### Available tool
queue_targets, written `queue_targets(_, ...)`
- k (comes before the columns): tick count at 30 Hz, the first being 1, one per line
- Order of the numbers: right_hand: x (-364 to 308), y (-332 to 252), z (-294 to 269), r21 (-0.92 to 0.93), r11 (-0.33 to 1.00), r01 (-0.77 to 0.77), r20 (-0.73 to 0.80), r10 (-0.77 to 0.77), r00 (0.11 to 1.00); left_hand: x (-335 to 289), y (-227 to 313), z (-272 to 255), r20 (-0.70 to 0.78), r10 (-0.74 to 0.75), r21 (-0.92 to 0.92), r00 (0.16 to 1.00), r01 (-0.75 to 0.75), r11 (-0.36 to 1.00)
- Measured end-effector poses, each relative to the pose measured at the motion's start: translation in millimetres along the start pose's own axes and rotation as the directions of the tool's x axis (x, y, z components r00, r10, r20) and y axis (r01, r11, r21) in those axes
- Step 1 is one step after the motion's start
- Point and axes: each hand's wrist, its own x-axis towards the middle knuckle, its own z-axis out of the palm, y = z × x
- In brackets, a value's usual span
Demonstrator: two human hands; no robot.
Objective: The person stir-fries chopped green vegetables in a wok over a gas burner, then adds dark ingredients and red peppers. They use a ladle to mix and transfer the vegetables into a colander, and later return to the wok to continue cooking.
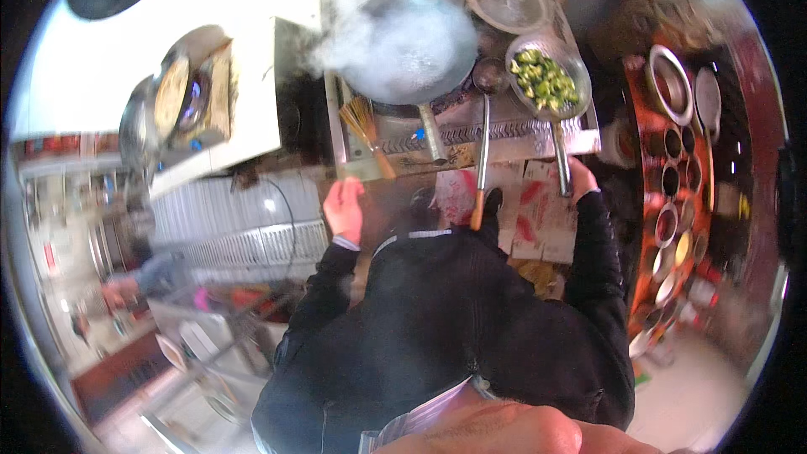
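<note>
My right hand [582, 178] is closed at the end of the metal handle of a strainer [561, 151]. In its round bowl lie chopped green peppers [545, 81], over the right side of the stove. My left hand [343, 210] is held in the air near the stove's front edge, fingers curled, with nothing visible in it. Just beyond it lies a bamboo brush [366, 129]. A smoking wok [412, 46] sits on the burner, its handle pointing toward me. Between wok and strainer rests a ladle [483, 130] with a wooden handle end.
Behind the strainer stands a round pan [509, 0] with utensils in it. On the right, an orange rack [656, 164] carries several seasoning bowls. At the left, another burner is lit beside a tilted wok [141, 122]. Someone's arm [139, 282] shows at far left.
</note>
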Motion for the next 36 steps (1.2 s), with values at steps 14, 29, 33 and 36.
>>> queue_targets(14, -51.6, -137.2, 114.4, -0.236, 0.938, 0.254, 0.375, -0.153, 0.914, -207.0, -180.2, 68.7, -0.359, -0.386, -0.330, 0.850, 0.271, 0.904)
queue_targets(29, 19.4, -110.3, 270.3, -0.637, 0.495, 0.590, 0.402, -0.440, 0.803, -252.0, -246.3, 42.5, -0.522, -0.425, -0.259, 0.739, 0.337, 0.905)
queue_targets(33, 8.2, -118.2, 255.8, -0.562, 0.653, 0.507, 0.345, -0.372, 0.862, -253.5, -262.0, 30.5, -0.520, -0.457, -0.369, 0.721, 0.293, 0.882)
queue_targets(36, -12.9, -122.2, 233.1, -0.359, 0.809, 0.466, 0.365, -0.338, 0.868, -241.4, -264.5, 22.1, -0.477, -0.482, -0.367, 0.735, 0.332, 0.869)
